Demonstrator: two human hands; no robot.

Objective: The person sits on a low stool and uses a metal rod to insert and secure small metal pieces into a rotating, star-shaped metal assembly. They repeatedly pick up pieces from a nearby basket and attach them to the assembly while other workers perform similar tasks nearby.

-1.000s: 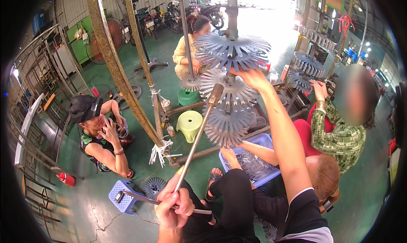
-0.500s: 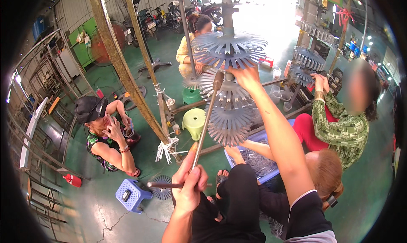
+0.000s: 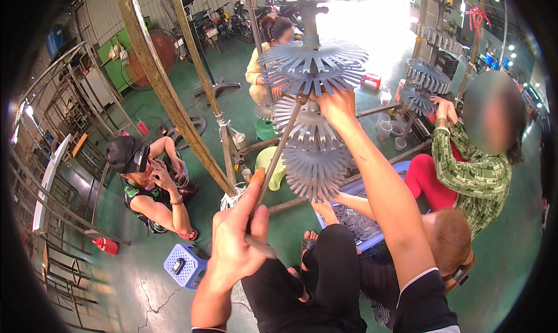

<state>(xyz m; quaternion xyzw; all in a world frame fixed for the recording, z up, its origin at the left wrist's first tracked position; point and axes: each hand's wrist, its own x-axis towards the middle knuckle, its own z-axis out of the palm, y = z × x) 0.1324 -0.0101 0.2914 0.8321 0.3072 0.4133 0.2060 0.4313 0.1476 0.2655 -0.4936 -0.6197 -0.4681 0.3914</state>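
Observation:
My left hand (image 3: 235,243) is closed around the handle end of a T-handle socket wrench (image 3: 283,138), index finger stretched along its shaft; the crossbar is blurred. The wrench slants up to the gap between stacks of slotted metal discs on a vertical pole (image 3: 310,27). My right hand (image 3: 338,107) reaches up beside the socket end, just under the upper discs (image 3: 317,58). Its fingers curl in at the pole, their tips hidden; what they grip cannot be made out. More fanned discs (image 3: 317,167) hang below it.
A crouching person (image 3: 444,237) reaches by a blue crate (image 3: 401,169) of metal strips. Another in green (image 3: 474,170) sits right, one in a cap (image 3: 154,187) left, one in yellow (image 3: 256,71) behind. A rusty post (image 3: 168,88), green stool (image 3: 272,161) and blue stool (image 3: 180,260) stand left.
My left hand has turned with the wrench handle and come nearer, its crossbar now smeared by motion. The right hand stays beside the pole. The view has shifted slightly.

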